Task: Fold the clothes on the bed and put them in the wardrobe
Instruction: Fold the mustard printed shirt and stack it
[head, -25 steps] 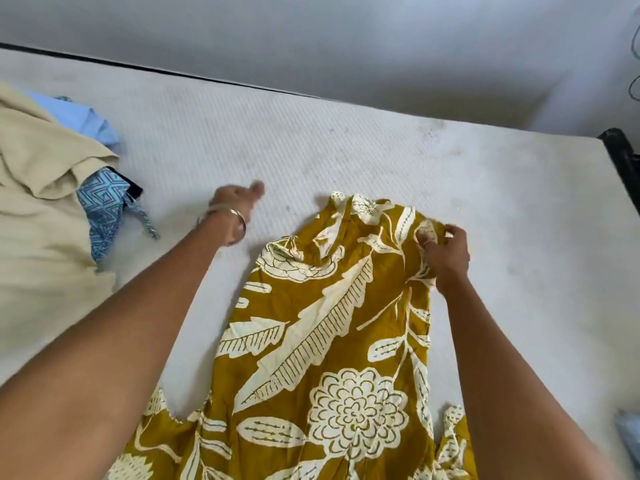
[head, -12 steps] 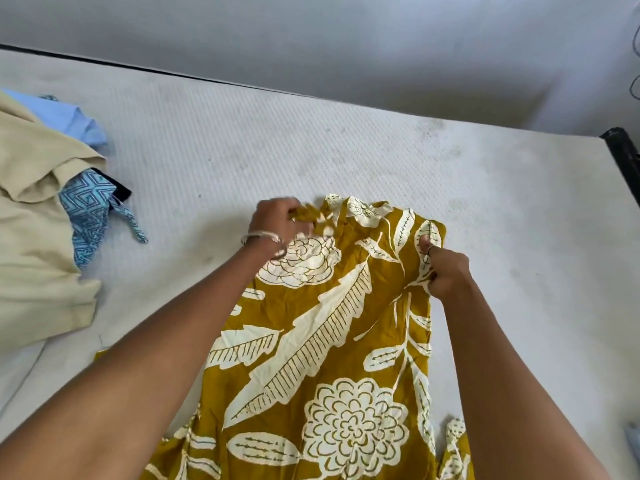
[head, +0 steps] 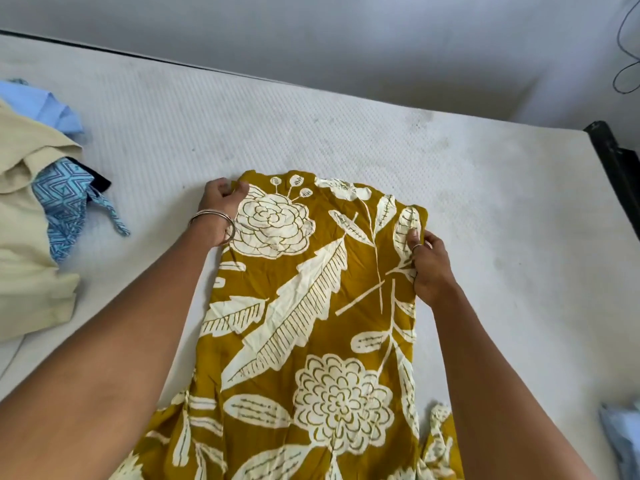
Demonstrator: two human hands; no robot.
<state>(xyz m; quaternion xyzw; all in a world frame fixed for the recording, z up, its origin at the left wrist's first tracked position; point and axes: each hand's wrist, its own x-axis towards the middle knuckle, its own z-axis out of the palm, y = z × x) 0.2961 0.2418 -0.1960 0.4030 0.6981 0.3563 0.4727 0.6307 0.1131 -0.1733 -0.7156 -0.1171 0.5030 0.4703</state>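
Observation:
A mustard-yellow garment [head: 311,306] with large cream flowers and leaves lies spread lengthwise on the white mattress [head: 346,126], its far end flattened out. My left hand [head: 218,209], with a bangle on the wrist, grips the far left corner of the fabric. At the right edge my right hand [head: 429,265] pinches the cloth just below the far right corner. The near end of the garment runs out of view at the bottom.
A pile of clothes lies at the left: a cream garment [head: 27,237], a blue patterned piece [head: 65,202] and a light blue shirt [head: 41,105]. Another light blue cloth [head: 623,441] shows at the bottom right. A black bed frame [head: 616,161] marks the right edge; a wall stands behind.
My left hand came from the bare mattress onto the garment, took its far left corner and pulled it outward. The bunched far end now lies spread flat and wider.

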